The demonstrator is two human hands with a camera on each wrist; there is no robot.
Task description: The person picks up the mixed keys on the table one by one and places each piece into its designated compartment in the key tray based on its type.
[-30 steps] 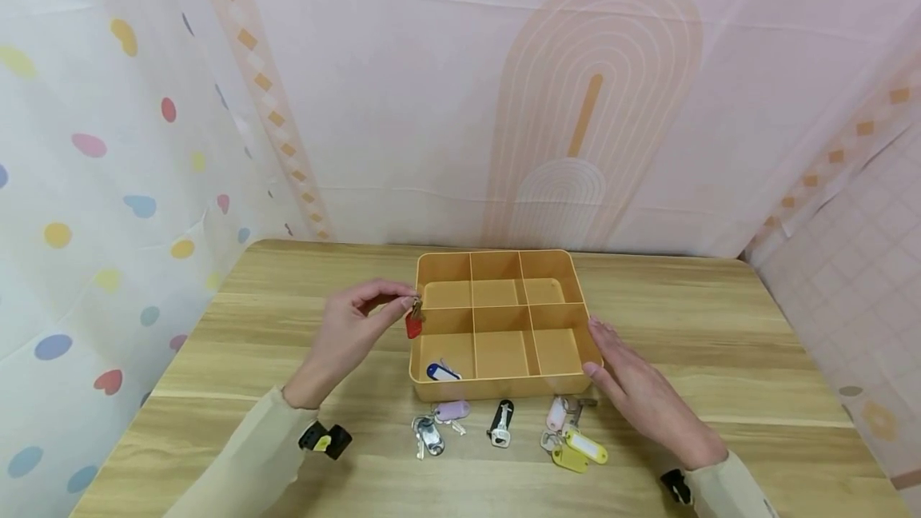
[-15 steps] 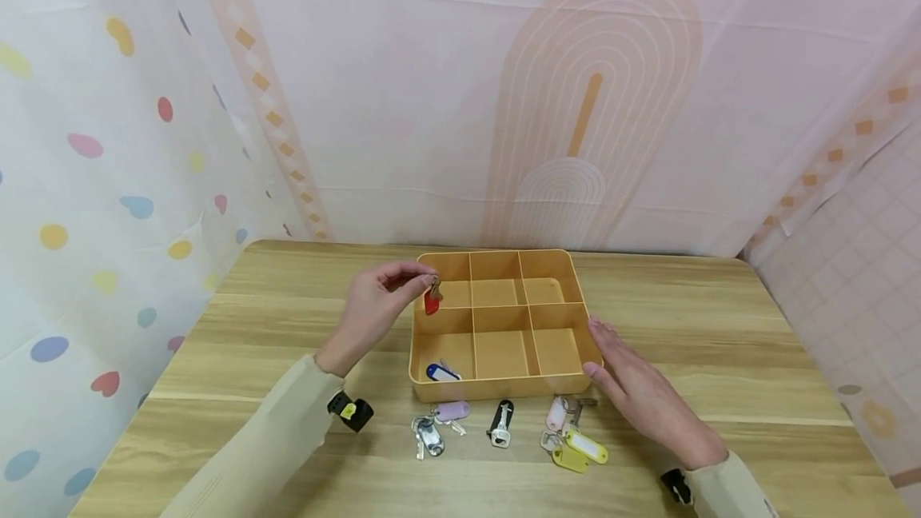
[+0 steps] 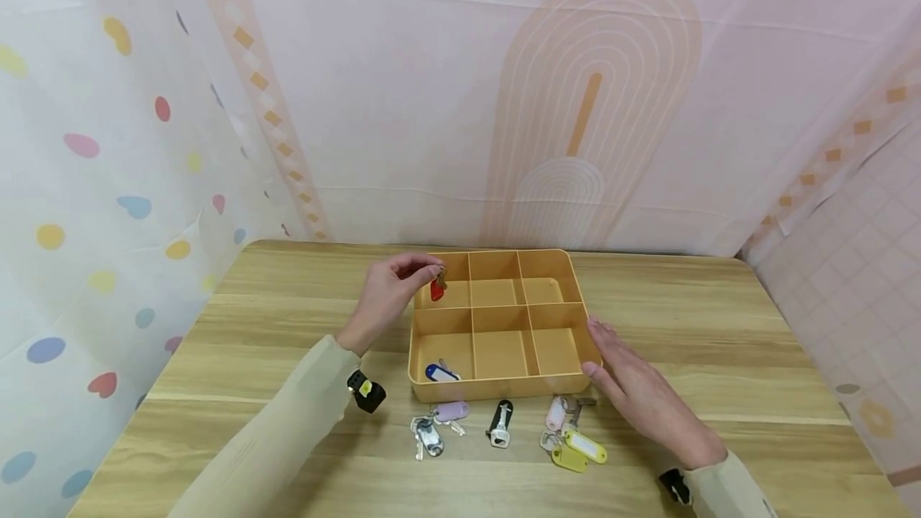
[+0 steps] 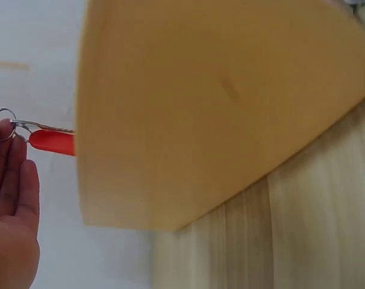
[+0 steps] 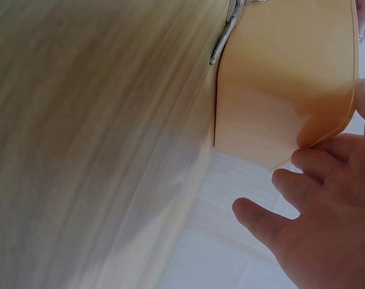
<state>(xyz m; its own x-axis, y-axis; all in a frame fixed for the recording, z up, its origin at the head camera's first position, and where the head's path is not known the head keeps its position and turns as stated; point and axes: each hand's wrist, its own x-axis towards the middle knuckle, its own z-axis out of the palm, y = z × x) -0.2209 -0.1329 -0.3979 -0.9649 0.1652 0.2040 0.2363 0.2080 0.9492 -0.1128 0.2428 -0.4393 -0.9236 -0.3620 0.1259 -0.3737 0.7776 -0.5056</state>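
My left hand pinches the ring of a key with a red key tag, which hangs over the back left compartment of the orange divided box. In the left wrist view the red tag and its key are partly hidden behind the box wall. Spread along the box's right side, my right hand touches the rim with its fingers straight. Its fingertips show at the box edge in the right wrist view. A blue key tag with a key lies in the front left compartment.
In front of the box on the wooden table lie keys with a purple tag, a silvery tag, a black tag, a pink tag and yellow tags. Patterned cloth hangs behind the table.
My left hand has moved away from me and to the right, carrying the red-tagged key from the box's left edge to over the back left compartment. The right hand stays put.
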